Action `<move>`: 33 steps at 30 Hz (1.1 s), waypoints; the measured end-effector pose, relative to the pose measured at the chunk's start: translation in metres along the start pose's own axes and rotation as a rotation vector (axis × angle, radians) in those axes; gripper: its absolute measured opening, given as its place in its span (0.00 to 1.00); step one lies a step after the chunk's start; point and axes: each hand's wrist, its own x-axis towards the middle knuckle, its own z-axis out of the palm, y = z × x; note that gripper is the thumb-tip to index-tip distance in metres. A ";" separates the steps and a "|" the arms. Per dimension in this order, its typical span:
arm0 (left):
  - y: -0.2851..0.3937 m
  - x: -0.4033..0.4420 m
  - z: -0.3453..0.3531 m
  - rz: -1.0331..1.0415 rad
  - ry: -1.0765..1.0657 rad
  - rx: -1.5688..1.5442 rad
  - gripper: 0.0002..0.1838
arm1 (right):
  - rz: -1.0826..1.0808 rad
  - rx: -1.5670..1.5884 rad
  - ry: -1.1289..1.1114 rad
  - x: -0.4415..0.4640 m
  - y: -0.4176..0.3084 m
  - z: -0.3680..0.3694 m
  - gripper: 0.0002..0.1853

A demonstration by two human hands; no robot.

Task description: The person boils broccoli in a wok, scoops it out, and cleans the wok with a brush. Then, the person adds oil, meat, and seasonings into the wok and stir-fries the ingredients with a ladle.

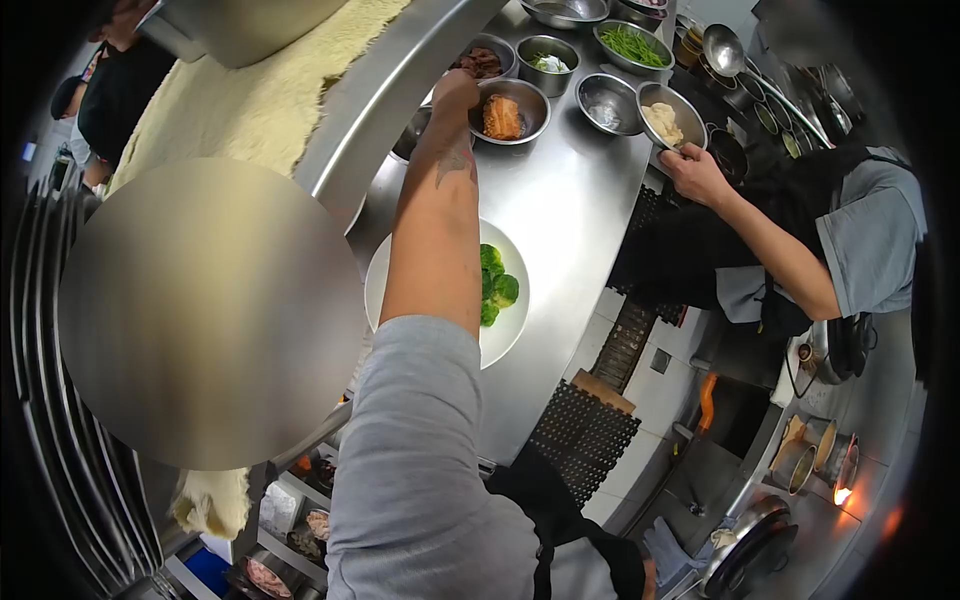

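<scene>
My left arm, in a grey sleeve, stretches across the steel counter. My left hand (457, 90) is at the rims of two metal bowls, its fingers bunched and mostly turned from view; what they grip cannot be made out. One bowl (535, 136) holds an orange-brown block of food (502, 118). Dark meat pieces (480, 62) lie in the other. Beneath my forearm is a white plate (515, 340) with green vegetable heads (497, 285), partly covered by the arm. My right hand is outside the picture.
A co-worker's hand (695, 172) holds a metal bowl of pale food (661, 122). Nearby stand a bowl of green strips (633, 45), a pot (548, 64) and a shiny bowl (609, 104). A cloth-covered shelf (230, 110) runs left; a flame (842, 495) burns lower right.
</scene>
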 end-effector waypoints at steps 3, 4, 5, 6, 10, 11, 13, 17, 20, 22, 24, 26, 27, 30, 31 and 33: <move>0.004 -0.003 -0.001 -0.048 0.188 -0.065 0.17 | -0.129 -0.094 -0.029 -0.010 -0.015 -0.003 0.17; 0.008 -0.014 -0.009 -0.068 0.339 -0.092 0.16 | -0.222 -0.178 -0.025 -0.028 -0.038 0.003 0.17; 0.007 -0.015 -0.010 0.008 0.433 -0.096 0.14 | -0.290 -0.227 -0.026 -0.041 -0.053 0.009 0.17; 0.006 -0.011 -0.006 0.011 0.433 -0.096 0.14 | -0.344 -0.267 -0.024 -0.049 -0.066 0.013 0.18; 0.019 -0.029 -0.023 0.178 0.795 -0.490 0.13 | -0.515 -0.307 -0.132 -0.027 -0.064 0.016 0.16; 0.029 -0.040 -0.024 0.228 0.858 -0.647 0.15 | -0.594 -0.432 -0.141 -0.008 -0.057 0.015 0.15; 0.061 -0.076 -0.029 0.057 0.855 -0.673 0.17 | -1.028 -0.980 -0.106 0.038 -0.037 0.014 0.14; 0.139 -0.221 -0.025 -0.007 0.850 -0.815 0.23 | -1.064 -0.837 -0.108 0.044 -0.056 0.029 0.13; 0.186 -0.364 -0.010 0.135 0.703 -0.968 0.21 | -0.561 -0.243 0.031 -0.053 -0.107 0.054 0.19; 0.207 -0.467 0.002 0.259 0.201 -1.199 0.14 | -0.483 -0.192 0.118 -0.005 -0.064 0.034 0.21; 0.208 -0.548 0.035 0.518 -0.061 -1.054 0.13 | -0.701 -0.264 0.516 0.008 -0.014 0.013 0.22; 0.199 -0.632 0.062 0.698 -0.328 -0.839 0.12 | -0.617 -0.189 0.723 -0.014 0.036 -0.010 0.24; 0.193 -0.670 0.076 0.772 -0.436 -0.745 0.12 | -0.538 -0.073 0.801 -0.038 0.054 -0.027 0.26; 0.186 -0.771 0.120 0.878 -0.751 -0.553 0.11 | -0.260 0.134 1.256 -0.036 0.155 -0.078 0.30; 0.198 -0.802 0.121 0.957 -0.830 -0.527 0.11 | -0.138 0.200 1.420 -0.046 0.193 -0.084 0.32; 0.224 -0.857 0.122 1.042 -0.985 -0.530 0.12 | 0.148 0.250 1.447 -0.050 0.238 -0.096 0.32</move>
